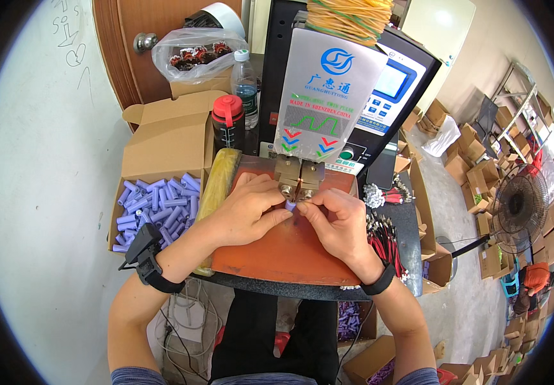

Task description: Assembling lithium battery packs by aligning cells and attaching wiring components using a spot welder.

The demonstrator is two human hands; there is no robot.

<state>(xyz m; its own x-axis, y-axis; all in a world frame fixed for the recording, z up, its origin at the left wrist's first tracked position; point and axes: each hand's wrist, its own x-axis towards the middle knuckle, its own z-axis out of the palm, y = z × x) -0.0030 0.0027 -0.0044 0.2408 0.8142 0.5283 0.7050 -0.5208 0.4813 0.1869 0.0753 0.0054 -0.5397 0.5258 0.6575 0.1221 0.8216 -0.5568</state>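
Note:
A purple cylindrical battery cell point(290, 206) stands out below the copper electrode tips point(299, 184) of a spot welding machine point(328, 83). My left hand point(251, 206) closes its thumb and fingers on the cell from the left. From the right, my right hand point(338, 221) pinches thumb against forefinger right beside the cell and the tips; whatever sits in that pinch is too small and covered to make out. Both hands are over an orange mat point(270, 255) on the dark table. Fingers hide most of the cell.
An open carton point(137, 144) full of purple cells stands at left, next to a yellow wrapped bundle point(219, 202). Behind are a red-lidded bottle point(228, 128) and a water bottle point(243, 83). Red-and-black wire leads point(384, 240) lie right. A fan point(519, 199) and another person point(536, 277) are farther right.

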